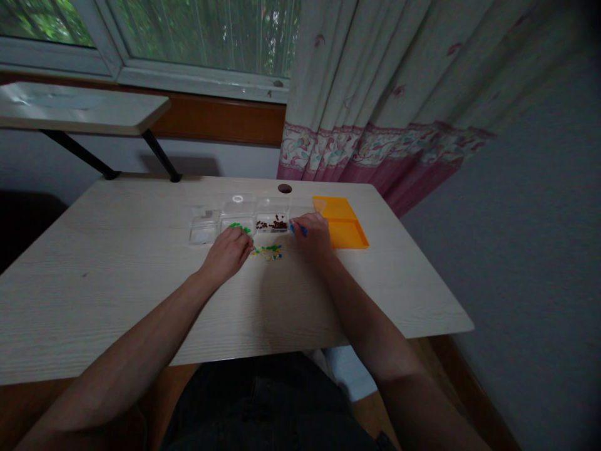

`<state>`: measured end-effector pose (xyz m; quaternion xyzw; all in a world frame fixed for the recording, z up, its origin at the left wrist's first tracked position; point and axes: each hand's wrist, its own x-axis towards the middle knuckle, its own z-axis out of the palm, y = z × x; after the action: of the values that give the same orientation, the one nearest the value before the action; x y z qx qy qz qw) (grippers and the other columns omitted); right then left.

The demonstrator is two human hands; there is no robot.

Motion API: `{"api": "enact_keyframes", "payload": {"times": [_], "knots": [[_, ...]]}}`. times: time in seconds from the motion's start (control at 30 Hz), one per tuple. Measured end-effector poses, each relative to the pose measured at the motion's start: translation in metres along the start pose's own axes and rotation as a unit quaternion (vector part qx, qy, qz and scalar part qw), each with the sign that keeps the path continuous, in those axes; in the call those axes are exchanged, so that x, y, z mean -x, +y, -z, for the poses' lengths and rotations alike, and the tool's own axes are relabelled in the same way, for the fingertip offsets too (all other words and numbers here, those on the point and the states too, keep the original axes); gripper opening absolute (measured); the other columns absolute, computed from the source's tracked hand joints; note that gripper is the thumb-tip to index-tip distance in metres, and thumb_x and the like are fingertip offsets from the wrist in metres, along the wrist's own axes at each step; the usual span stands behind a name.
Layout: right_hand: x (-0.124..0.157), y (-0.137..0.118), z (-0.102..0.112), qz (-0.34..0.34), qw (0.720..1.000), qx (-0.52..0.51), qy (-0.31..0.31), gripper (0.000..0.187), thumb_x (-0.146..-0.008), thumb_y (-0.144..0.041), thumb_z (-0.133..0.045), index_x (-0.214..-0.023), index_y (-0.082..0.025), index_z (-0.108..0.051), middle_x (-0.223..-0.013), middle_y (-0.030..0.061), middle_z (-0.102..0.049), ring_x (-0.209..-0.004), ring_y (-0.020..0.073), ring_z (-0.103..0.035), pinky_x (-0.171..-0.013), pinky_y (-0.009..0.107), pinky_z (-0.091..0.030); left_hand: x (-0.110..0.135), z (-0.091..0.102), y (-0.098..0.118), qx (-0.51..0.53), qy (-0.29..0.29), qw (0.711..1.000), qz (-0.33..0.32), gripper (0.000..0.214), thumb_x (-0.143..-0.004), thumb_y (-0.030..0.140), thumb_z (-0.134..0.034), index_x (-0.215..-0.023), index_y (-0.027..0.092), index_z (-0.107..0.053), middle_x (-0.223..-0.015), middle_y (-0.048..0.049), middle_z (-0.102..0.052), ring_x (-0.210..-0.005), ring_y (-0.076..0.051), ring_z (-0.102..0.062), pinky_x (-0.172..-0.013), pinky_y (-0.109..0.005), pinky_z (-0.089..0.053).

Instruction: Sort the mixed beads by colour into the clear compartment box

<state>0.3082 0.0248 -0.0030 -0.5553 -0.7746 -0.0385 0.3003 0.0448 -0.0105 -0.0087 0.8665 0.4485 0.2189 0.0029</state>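
A row of clear plastic boxes (pixel 203 234) stands across the middle of the table. Over the front of the box with small green pieces (pixel 239 227) is my left hand (pixel 228 255), its fingers curled together; what they hold, if anything, is hidden. Small dark brown pieces (pixel 273 223) lie in the box to the right of the green ones. My right hand (pixel 313 234) bends down at the right end of the row, fingers pinched over small blue pieces (pixel 299 229). A loose pile of green, yellow and blue pieces (pixel 267 252) lies on the table between my hands.
An orange two-part tray (pixel 348 233) sits just right of my right hand. The wooden table (pixel 300 307) has a round cable hole (pixel 285 188) near its back edge. A raised shelf (pixel 84 106) on black legs stands at the back left, and a curtain (pixel 357 94) hangs behind.
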Motion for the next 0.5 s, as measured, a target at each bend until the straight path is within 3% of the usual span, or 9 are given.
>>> {"api": "enact_keyframes", "payload": {"times": [0.23,0.5], "knots": [[0.0008,-0.0008,-0.001,0.011,1.0,-0.006,-0.005,0.027,-0.098,-0.033,-0.049,-0.095,-0.022,-0.073,-0.094,0.0057,-0.071,-0.093,0.0226,-0.055,-0.084,0.036,-0.035,0.0004,-0.0016,0.0108,-0.005,0.022,1.0,-0.019,0.02,-0.097,0.026,-0.043,-0.095,0.017,-0.061,-0.095,-0.0117,-0.057,-0.094,-0.028,-0.05,-0.085,-0.043,-0.043],[0.0003,-0.0066,0.0023,0.027,0.999,-0.013,-0.017,0.026,-0.096,-0.031,-0.05,-0.097,-0.022,-0.074,-0.096,0.0061,-0.072,-0.095,0.0228,-0.056,-0.085,0.037,-0.036,-0.0027,0.0015,0.009,0.083,0.085,0.992,0.049,0.02,-0.099,0.03,-0.043,-0.095,0.018,-0.057,-0.095,-0.0104,-0.057,-0.098,-0.026,-0.05,-0.09,-0.043,-0.044]]}}
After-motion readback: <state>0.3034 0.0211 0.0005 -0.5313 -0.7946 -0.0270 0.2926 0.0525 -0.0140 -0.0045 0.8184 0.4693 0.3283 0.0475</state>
